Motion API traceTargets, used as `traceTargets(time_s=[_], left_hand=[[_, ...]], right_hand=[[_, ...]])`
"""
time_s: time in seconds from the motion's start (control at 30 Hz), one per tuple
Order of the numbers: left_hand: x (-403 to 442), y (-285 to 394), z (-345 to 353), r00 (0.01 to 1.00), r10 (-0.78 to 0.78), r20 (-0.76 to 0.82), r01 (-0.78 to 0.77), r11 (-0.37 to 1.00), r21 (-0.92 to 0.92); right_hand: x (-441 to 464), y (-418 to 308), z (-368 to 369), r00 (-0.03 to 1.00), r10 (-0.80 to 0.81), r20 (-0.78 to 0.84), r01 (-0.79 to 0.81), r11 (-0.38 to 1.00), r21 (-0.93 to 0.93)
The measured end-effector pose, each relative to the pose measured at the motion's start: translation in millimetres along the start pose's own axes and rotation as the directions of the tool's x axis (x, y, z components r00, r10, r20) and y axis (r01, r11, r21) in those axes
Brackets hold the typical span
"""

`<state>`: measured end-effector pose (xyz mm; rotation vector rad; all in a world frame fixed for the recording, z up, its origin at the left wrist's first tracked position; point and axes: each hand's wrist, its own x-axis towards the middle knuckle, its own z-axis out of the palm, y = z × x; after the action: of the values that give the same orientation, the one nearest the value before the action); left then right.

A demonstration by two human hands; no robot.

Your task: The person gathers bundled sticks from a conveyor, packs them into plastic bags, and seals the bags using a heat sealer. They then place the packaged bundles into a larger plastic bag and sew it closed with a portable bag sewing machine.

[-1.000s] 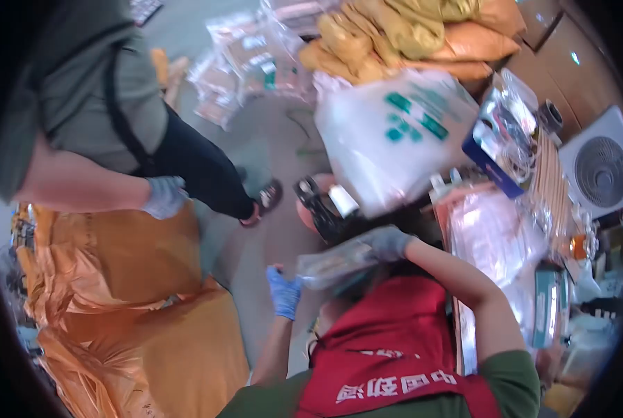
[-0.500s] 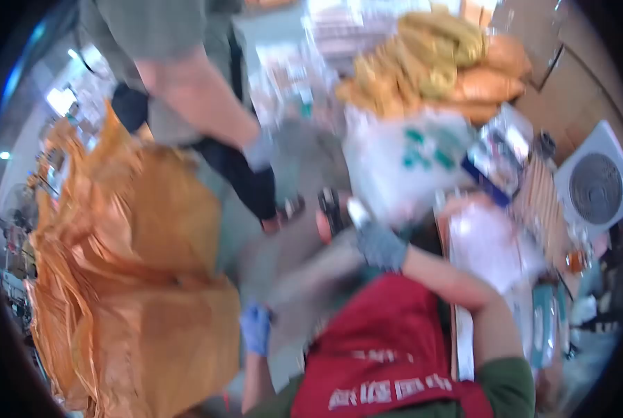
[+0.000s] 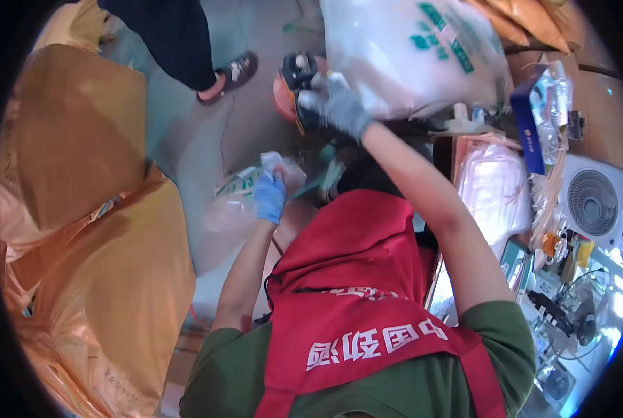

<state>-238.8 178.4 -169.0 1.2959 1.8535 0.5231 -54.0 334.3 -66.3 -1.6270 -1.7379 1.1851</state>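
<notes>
My left hand [image 3: 269,195], in a blue glove, is closed on the bunched top of a clear plastic bag [image 3: 238,205] with green print. The bag hangs just above the grey floor. My right hand [image 3: 339,106], in a grey glove, reaches further forward with its fingers round a black handheld tool [image 3: 299,70] with a yellow edge. The tool's exact kind is unclear. Behind it shows a round reddish-pink object [image 3: 281,97]. Right beside this hand stands a large white plastic sack [image 3: 395,56] with green lettering.
Large orange-brown sacks [image 3: 116,279] line the left side. Another person's shoe [image 3: 240,72] is on the floor [image 3: 214,132] ahead. On the right are plastic-wrapped sheets [image 3: 492,181], a blue box [image 3: 527,132] and a white fan [image 3: 591,195].
My view has tipped downward and steadied. My left hand has come forward and now visibly holds the clear bag. My right hand has moved onto the black tool. The other person is mostly out of view.
</notes>
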Motion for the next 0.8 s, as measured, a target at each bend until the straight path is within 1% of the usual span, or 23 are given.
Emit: traceTargets(time_s=[0.03,0.07,0.1,0.13,0.17,0.2,0.27,0.3,0.33,0.37,0.4,0.43,0.47,0.5,0.53,0.57,0.6,0.63,0.67,0.7,0.77,0.8], left_hand=[[4,-1,5,0.999,-0.028,0.027,0.028,0.999,0.018],[6,3,7,0.999,0.009,-0.034,-0.013,0.991,-0.132],[5,6,4,0.994,0.036,-0.105,-0.063,0.960,-0.273],[5,9,-3,0.996,0.019,-0.091,-0.042,0.965,-0.257],[8,15,-9,0.987,0.157,0.040,-0.149,0.976,-0.158],[12,19,-12,0.943,0.280,0.183,-0.270,0.960,-0.078],[18,10,-3,0.856,0.510,0.087,-0.515,0.855,0.056],[18,5,-3,0.789,0.608,0.095,-0.615,0.779,0.124],[21,1,-3,0.702,0.705,0.105,-0.710,0.678,0.193],[26,-10,2,0.690,0.715,0.110,-0.720,0.664,0.200],[27,-28,14,0.781,0.622,0.051,-0.622,0.768,0.152],[24,-37,20,0.863,0.506,0.003,-0.504,0.859,0.093],[22,-29,17,0.864,0.503,0.010,-0.502,0.860,0.092],[21,-12,9,0.886,0.462,0.039,-0.463,0.885,0.042],[18,2,3,0.906,0.418,0.068,-0.419,0.908,-0.006],[17,11,3,0.958,0.283,0.033,-0.283,0.959,-0.010],[16,7,5,0.957,0.287,0.038,-0.287,0.958,-0.009],[20,2,9,0.954,0.299,0.024,-0.300,0.954,0.016],[22,2,10,0.948,0.317,0.007,-0.317,0.948,0.039],[22,1,10,0.941,0.337,0.001,-0.337,0.941,0.037],[19,3,4,0.859,0.511,-0.001,-0.506,0.851,0.138],[17,8,1,0.846,0.532,-0.015,-0.526,0.840,0.137]], right_hand=[[32,28,5,0.987,0.158,0.025,-0.152,0.972,-0.178],[64,63,19,0.951,0.307,0.030,-0.277,0.894,-0.353],[87,100,43,0.934,0.346,0.087,-0.319,0.918,-0.236],[95,113,60,0.935,0.343,0.088,-0.319,0.924,-0.210],[100,111,73,0.936,0.340,0.090,-0.320,0.930,-0.183],[101,110,78,0.933,0.346,0.093,-0.327,0.929,-0.174],[100,110,80,0.888,0.456,-0.064,-0.449,0.826,-0.342],[95,110,82,0.903,0.421,-0.080,-0.417,0.818,-0.396],[86,111,79,0.903,0.421,-0.087,-0.420,0.822,-0.384],[69,106,68,0.936,0.343,-0.077,-0.346,0.860,-0.377],[51,100,57,0.963,0.261,-0.062,-0.265,0.888,-0.375],[33,97,46,0.963,0.263,-0.062,-0.267,0.889,-0.373],[13,95,35,0.971,0.238,-0.012,-0.224,0.896,-0.385],[-9,91,26,0.975,0.216,0.042,-0.183,0.900,-0.395],[-29,83,17,0.973,0.227,0.049,-0.190,0.899,-0.394],[-43,71,6,0.979,0.176,0.099,-0.121,0.905,-0.409],[-57,56,-3,0.982,0.125,0.143,-0.054,0.907,-0.418],[-66,37,-13,0.981,0.098,0.169,-0.023,0.918,-0.396],[-74,33,-15,0.984,0.091,0.153,-0.023,0.917,-0.399],[-78,28,-15,0.990,0.062,0.128,-0.013,0.936,-0.352],[-87,17,-12,0.996,0.030,0.079,-0.011,0.972,-0.236],[-89,10,-8,0.998,0.015,0.057,0.003,0.953,-0.302]])
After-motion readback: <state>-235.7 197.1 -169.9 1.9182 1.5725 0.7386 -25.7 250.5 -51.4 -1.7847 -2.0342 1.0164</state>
